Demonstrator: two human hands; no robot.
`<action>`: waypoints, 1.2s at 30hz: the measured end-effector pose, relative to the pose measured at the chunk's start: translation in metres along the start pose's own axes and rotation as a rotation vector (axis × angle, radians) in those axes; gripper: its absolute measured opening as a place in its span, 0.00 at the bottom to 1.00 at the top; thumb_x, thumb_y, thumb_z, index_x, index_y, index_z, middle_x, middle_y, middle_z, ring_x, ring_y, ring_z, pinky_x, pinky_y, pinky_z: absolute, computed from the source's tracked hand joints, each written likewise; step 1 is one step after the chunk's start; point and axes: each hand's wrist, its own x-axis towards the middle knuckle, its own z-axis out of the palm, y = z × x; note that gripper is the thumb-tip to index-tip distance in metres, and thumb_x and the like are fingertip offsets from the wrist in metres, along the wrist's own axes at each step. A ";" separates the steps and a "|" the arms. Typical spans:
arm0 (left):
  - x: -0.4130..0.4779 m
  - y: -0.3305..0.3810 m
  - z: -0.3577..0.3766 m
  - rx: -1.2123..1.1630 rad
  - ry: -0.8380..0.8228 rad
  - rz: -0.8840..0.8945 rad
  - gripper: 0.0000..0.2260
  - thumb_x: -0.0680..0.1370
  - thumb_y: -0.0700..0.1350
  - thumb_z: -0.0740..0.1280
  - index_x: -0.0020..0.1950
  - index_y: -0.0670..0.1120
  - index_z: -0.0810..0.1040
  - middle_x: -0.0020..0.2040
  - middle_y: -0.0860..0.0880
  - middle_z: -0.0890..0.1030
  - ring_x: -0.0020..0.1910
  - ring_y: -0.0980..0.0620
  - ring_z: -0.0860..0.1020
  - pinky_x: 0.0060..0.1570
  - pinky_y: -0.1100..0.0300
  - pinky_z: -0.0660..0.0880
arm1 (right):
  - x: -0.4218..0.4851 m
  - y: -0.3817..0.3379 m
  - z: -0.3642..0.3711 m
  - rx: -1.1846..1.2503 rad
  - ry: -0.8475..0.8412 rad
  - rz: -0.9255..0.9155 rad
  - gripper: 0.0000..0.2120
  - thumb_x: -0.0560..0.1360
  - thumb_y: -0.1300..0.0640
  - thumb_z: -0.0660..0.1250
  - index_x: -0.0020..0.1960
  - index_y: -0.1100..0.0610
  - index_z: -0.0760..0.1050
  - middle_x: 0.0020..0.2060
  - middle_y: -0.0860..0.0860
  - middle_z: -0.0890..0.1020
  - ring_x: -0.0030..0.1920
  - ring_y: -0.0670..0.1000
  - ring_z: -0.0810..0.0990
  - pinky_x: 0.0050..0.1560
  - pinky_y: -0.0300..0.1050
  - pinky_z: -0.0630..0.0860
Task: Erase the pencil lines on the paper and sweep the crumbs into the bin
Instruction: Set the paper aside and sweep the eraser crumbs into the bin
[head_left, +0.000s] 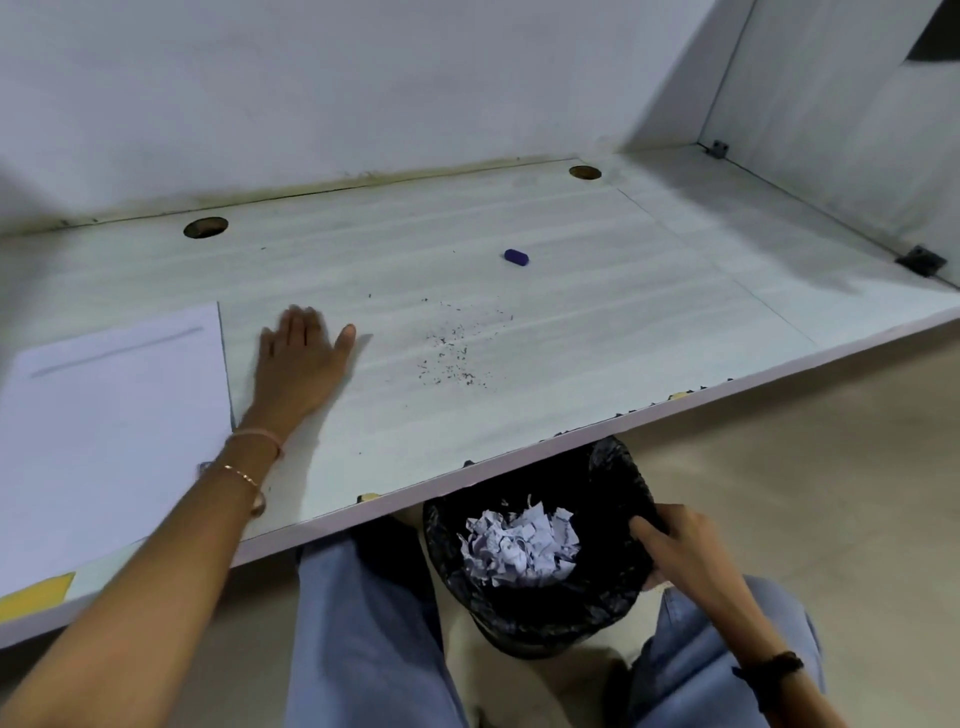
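A white sheet of paper (114, 410) lies at the desk's left, with one faint grey pencil line across its top. Dark eraser crumbs (449, 353) are scattered on the desk to the right of my left hand (301, 358), which lies flat with straight fingers between paper and crumbs. A purple eraser (516, 256) sits farther back. Below the desk's front edge, my right hand (675, 545) grips the rim of a black-lined bin (530, 613) that holds crumpled paper.
The white desk (649, 291) has two round cable holes at the back and a side panel with brackets on the right. A yellow patch marks the front left corner. My legs in blue jeans are under the desk beside the bin.
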 end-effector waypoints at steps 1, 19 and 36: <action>0.003 0.011 0.003 -0.026 0.026 0.025 0.36 0.80 0.62 0.41 0.74 0.35 0.60 0.74 0.31 0.60 0.75 0.37 0.57 0.71 0.41 0.55 | 0.001 -0.001 0.000 0.006 0.006 -0.002 0.15 0.77 0.62 0.61 0.32 0.62 0.66 0.18 0.52 0.77 0.21 0.48 0.79 0.24 0.39 0.67; 0.064 0.028 -0.002 -0.100 0.032 0.029 0.47 0.75 0.72 0.43 0.74 0.32 0.59 0.74 0.32 0.61 0.75 0.38 0.58 0.73 0.47 0.55 | 0.003 -0.012 0.000 -0.005 0.059 0.015 0.12 0.76 0.62 0.61 0.35 0.63 0.70 0.21 0.57 0.79 0.22 0.50 0.81 0.31 0.46 0.71; 0.066 0.076 0.012 -0.125 0.074 0.383 0.38 0.80 0.66 0.46 0.74 0.35 0.58 0.76 0.35 0.59 0.75 0.41 0.59 0.73 0.48 0.57 | 0.008 -0.020 -0.002 -0.011 0.065 0.067 0.11 0.75 0.62 0.61 0.33 0.62 0.69 0.20 0.53 0.79 0.23 0.49 0.81 0.27 0.42 0.69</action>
